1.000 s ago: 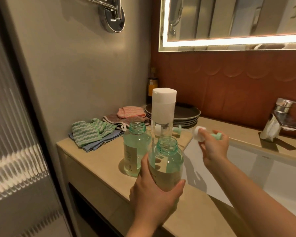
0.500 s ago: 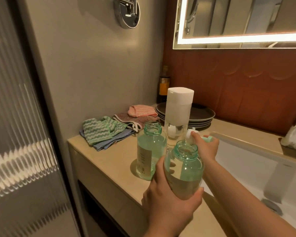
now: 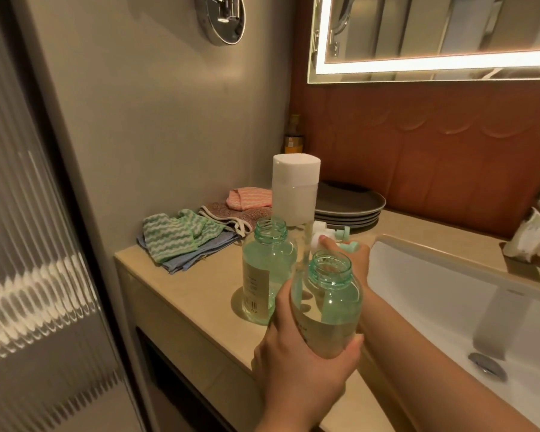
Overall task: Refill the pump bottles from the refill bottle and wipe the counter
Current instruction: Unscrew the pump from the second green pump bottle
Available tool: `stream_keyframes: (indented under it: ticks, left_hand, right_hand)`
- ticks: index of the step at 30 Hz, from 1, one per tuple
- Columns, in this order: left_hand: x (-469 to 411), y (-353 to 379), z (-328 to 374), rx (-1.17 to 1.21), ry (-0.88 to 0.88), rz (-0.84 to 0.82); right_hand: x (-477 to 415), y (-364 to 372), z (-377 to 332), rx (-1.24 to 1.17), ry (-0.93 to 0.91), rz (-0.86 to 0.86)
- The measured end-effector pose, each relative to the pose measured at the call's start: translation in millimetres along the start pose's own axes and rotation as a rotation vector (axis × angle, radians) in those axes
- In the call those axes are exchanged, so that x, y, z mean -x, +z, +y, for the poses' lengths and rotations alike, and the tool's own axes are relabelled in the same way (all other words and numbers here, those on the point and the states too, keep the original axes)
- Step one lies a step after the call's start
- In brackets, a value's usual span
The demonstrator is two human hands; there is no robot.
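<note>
Two hands were at work. My left hand (image 3: 293, 366) still gripped the nearer pump bottle (image 3: 326, 307), fingers and thumb curled round its lower body at the front edge of the counter (image 3: 194, 285). Its neck was open and it was partly filled. My right hand (image 3: 357, 260) was closed round the pump head (image 3: 351, 245), whose white collar and green nozzle stuck out. A second earlier that hand hung over the basin (image 3: 434, 294), well apart from the bottle. Now it sat low, just behind the bottle's neck.

The second pump bottle (image 3: 267, 269) stood uncapped just to the left. The white-capped refill bottle (image 3: 295, 188) stood upright behind it, as before. The folded cloths (image 3: 175, 238) lay by the wall and stacked plates (image 3: 349, 204) sat at the back.
</note>
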State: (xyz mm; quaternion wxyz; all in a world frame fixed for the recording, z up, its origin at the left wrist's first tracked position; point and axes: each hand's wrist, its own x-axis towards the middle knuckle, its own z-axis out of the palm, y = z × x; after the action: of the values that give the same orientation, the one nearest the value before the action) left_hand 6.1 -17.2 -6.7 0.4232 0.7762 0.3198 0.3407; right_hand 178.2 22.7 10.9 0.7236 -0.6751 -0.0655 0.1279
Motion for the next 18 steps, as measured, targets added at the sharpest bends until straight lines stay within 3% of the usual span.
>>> stream_keyframes:
  ticks: [11, 18]
  left_hand:
    - [-0.5, 0.5, -0.6, -0.017, -0.017, 0.033]
    - [0.1, 4.1, 0.1, 0.025, -0.009, 0.095]
  right_hand:
    - [-12.5, 7.9, 11.7, 0.052, 0.037, -0.276]
    - [-13.5, -8.1, 2.2, 0.142, -0.075, -0.21]
